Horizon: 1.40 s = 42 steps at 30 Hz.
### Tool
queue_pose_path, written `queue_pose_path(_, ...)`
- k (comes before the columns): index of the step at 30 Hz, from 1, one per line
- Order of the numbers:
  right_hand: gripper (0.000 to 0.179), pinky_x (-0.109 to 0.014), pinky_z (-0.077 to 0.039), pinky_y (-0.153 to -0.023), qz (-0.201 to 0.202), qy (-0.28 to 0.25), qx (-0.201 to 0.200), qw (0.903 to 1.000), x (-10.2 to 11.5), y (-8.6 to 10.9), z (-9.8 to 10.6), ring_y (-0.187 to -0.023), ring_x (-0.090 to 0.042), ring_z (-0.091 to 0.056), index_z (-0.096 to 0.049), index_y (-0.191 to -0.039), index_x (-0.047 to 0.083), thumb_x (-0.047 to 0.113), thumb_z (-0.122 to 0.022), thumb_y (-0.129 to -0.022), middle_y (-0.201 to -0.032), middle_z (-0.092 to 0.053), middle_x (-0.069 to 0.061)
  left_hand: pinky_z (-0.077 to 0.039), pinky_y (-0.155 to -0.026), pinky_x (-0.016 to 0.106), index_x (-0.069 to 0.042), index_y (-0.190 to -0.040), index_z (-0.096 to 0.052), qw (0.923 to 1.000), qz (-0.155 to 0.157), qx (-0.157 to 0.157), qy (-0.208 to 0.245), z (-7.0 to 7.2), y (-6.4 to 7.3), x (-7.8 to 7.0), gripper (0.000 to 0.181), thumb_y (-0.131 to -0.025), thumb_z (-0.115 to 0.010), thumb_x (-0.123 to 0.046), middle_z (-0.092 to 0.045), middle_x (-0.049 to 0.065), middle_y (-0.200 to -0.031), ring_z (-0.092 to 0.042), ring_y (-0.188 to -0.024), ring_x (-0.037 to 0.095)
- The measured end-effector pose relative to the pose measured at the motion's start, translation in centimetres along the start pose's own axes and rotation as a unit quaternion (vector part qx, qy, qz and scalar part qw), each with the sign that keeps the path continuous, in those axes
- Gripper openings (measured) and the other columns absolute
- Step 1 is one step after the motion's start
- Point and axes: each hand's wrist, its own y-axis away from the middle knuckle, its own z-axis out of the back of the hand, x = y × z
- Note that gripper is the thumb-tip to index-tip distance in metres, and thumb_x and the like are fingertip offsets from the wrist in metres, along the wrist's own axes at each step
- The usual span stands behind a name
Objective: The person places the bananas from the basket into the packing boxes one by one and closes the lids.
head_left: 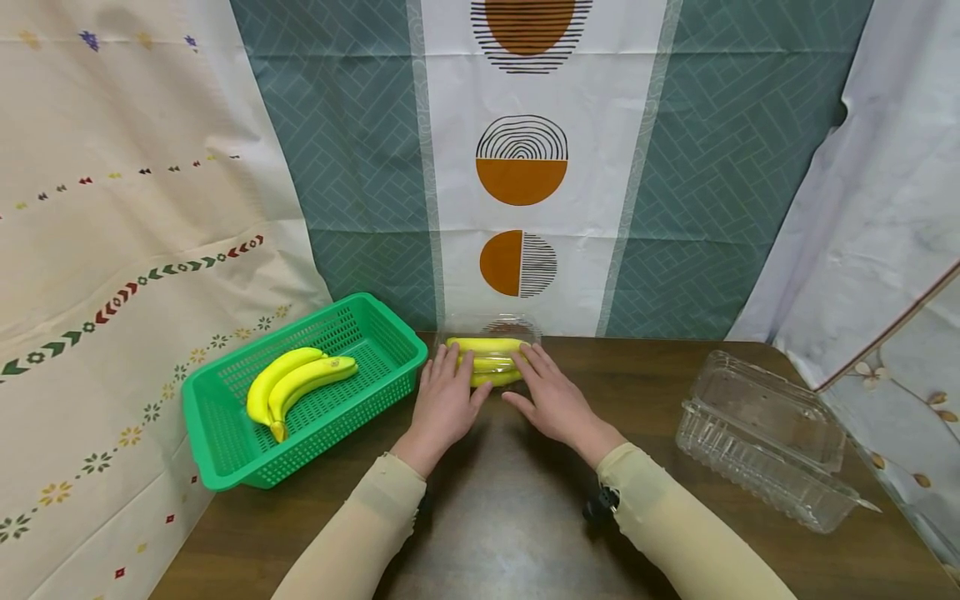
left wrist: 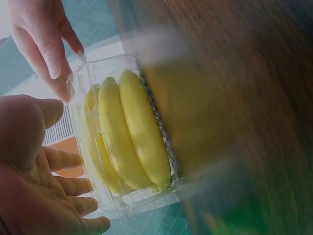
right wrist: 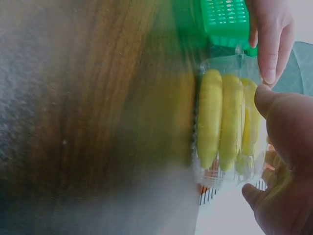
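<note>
A clear plastic clamshell box (head_left: 491, 322) stands at the back middle of the table, with yellow bananas (head_left: 489, 344) lying side by side inside. Part of its clear plastic rises behind the fruit, against the curtain. At the box's left front, my left hand (head_left: 447, 396) rests its extended fingertips on the upper edge. My right hand (head_left: 558, 396) mirrors it on the right side, fingers spread and touching the box's edge. Through the left wrist view the bananas (left wrist: 115, 137) show behind the transparent wall, and the left fingers lie loosely along the rim.
To the left sits a green perforated basket (head_left: 375, 387) holding a small bunch of bananas (head_left: 292, 385). Another clear clamshell box (head_left: 757, 450), its lid folded back, lies at the right edge of the brown wooden table (head_left: 517, 517). Patterned curtains (head_left: 360, 167) hang behind and at both sides.
</note>
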Motion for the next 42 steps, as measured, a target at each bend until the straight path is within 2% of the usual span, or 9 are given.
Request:
queue_pose_path(13,0.08,-0.058,-0.035,-0.127,0.002,-0.008,0.01,0.9999,-0.2,-0.8,0.0,-0.168,-0.037,-0.018,-0.036,-0.172,0.005,0.045,-0.067,-0.111,-0.181,-0.025,-0.016,-0.027,-0.129,0.066,0.001,-0.162,-0.051,1.0,0.006,-0.004,0.002,-0.1,-0.2,0.2,0.072,-0.11,-0.067,-0.047,-0.039,0.029,-0.171,-0.028,-0.162,0.05)
queue_pose_path(26,0.08,-0.057,-0.035,-0.127,0.001,-0.006,0.01,0.9999,-0.1,-1.1,0.1,-0.168,-0.037,-0.019,-0.037,-0.172,0.004,0.045,-0.069,-0.111,-0.18,-0.027,-0.017,-0.027,-0.129,0.065,0.0,-0.164,-0.049,0.9998,0.018,0.003,0.007,-0.4,-0.7,0.4,0.074,-0.11,-0.067,-0.047,-0.036,0.028,-0.173,-0.024,-0.164,0.049)
queue_pose_path(42,0.079,-0.058,-0.036,-0.126,-0.002,-0.004,0.016,0.9999,0.0,-1.2,0.1,-0.168,-0.037,-0.018,-0.036,-0.172,0.004,0.045,-0.067,-0.111,-0.18,-0.026,-0.017,-0.029,-0.128,0.065,0.0,-0.164,-0.048,0.9998,0.018,-0.001,0.013,-0.6,-0.7,0.6,0.073,-0.111,-0.066,-0.046,-0.035,0.028,-0.173,-0.022,-0.165,0.048)
